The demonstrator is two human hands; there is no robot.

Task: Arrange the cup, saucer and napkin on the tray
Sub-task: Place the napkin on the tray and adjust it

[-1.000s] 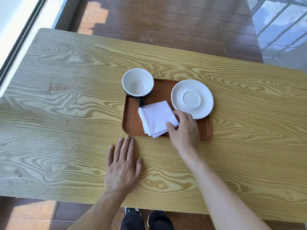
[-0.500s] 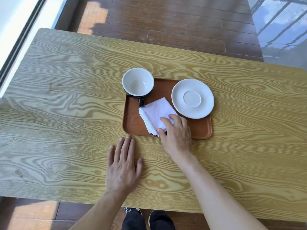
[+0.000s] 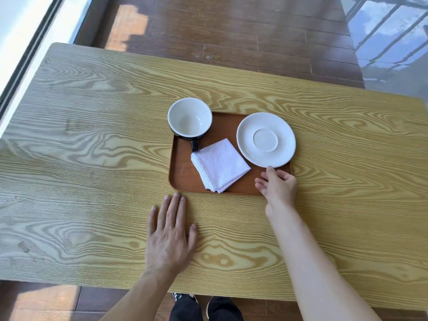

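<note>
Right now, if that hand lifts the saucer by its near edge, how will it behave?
The white saucer looks glazed and rigid, so probably slippery and breakable. Lifted by the right hand at one rim, it would likely tilt. It overhangs the tray, so it may rock.

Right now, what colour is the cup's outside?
Black outside, white inside, on the cup; head view shows it.

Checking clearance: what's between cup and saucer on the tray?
Head view: bare tray floor between cup and saucer; the folded napkin sits nearer, just below that gap.
</note>
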